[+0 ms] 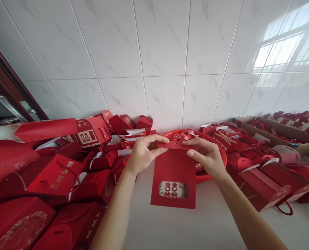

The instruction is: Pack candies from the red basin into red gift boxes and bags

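Observation:
A flat-fronted red packet [174,168] hangs between my hands over the white surface, its cut-out window showing white and red double-happiness print. My left hand [145,152] pinches the left end of its narrow top flap between thumb and fingers. At the flap's right end, my right hand [208,154] has its fingers on the top edge and its thumb just below. Behind the packet stands a red plastic basket [223,156] with red-wrapped items [188,134] in it, partly hidden by the packet and my right hand.
Many red gift boxes [55,175] are piled at the left. More red boxes [261,180] lie at the right, beside a cardboard box [269,130] of red items. A tiled wall [162,52] rises behind; a dark door frame [11,76] is at far left.

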Action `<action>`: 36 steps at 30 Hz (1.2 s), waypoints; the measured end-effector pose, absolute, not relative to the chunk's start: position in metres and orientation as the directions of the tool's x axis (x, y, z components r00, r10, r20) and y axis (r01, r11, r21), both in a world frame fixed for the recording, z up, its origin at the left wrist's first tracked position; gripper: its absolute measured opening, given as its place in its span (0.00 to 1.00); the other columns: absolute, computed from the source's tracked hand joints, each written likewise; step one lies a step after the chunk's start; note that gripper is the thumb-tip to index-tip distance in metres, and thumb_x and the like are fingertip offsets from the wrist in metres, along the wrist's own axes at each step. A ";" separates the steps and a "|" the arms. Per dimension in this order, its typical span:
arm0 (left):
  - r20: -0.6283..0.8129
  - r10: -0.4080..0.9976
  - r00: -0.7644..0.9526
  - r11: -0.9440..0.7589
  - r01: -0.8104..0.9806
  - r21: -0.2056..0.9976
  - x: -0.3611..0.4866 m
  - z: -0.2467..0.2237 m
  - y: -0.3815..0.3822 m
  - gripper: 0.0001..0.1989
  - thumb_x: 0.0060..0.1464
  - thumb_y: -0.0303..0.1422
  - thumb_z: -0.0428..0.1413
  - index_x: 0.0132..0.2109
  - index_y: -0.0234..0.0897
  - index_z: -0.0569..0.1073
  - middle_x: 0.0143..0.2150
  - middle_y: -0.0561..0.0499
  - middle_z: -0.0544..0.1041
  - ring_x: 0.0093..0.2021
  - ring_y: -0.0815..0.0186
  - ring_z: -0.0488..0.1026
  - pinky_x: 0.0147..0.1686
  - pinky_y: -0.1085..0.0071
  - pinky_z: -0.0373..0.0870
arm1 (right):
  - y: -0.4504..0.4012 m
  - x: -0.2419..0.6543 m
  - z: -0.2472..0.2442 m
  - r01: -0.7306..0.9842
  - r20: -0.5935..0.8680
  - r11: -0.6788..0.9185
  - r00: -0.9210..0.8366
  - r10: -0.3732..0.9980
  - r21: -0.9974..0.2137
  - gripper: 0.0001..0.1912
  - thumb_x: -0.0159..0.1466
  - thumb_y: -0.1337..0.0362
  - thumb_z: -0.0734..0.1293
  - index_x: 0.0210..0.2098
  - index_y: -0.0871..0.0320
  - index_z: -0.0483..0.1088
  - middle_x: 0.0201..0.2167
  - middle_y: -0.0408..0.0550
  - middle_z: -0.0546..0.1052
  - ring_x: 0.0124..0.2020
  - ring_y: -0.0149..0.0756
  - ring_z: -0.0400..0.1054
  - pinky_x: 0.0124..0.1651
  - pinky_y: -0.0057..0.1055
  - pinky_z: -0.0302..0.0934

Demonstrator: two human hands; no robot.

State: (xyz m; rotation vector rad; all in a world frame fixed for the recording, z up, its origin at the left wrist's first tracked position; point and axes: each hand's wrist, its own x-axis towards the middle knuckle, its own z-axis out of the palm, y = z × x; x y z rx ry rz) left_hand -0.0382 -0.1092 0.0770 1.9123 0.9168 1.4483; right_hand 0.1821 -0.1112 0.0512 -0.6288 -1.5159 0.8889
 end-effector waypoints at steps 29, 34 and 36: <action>0.453 0.859 0.240 -0.504 0.237 0.830 -0.037 0.079 -0.110 0.16 0.56 0.45 0.63 0.44 0.38 0.82 0.30 0.51 0.79 0.30 0.64 0.75 0.30 0.71 0.71 | -0.119 0.179 0.055 -0.176 0.408 0.383 -0.143 0.902 -0.907 0.15 0.62 0.51 0.73 0.44 0.52 0.78 0.32 0.46 0.80 0.31 0.38 0.74 0.30 0.31 0.68; 0.494 0.849 0.191 -0.527 0.224 0.820 -0.031 0.079 -0.114 0.14 0.56 0.43 0.63 0.42 0.37 0.82 0.27 0.53 0.77 0.29 0.67 0.73 0.30 0.73 0.69 | -0.124 0.171 0.056 -0.216 0.384 0.350 -0.142 0.912 -0.911 0.13 0.66 0.49 0.69 0.39 0.51 0.74 0.32 0.44 0.78 0.31 0.36 0.72 0.31 0.29 0.68; 0.483 0.857 0.183 -0.514 0.219 0.829 -0.028 0.078 -0.115 0.13 0.56 0.42 0.63 0.42 0.37 0.81 0.26 0.54 0.75 0.28 0.67 0.72 0.29 0.73 0.68 | -0.125 0.169 0.055 -0.222 0.395 0.361 -0.130 0.910 -0.906 0.14 0.65 0.48 0.70 0.36 0.52 0.72 0.30 0.43 0.76 0.30 0.35 0.71 0.32 0.29 0.67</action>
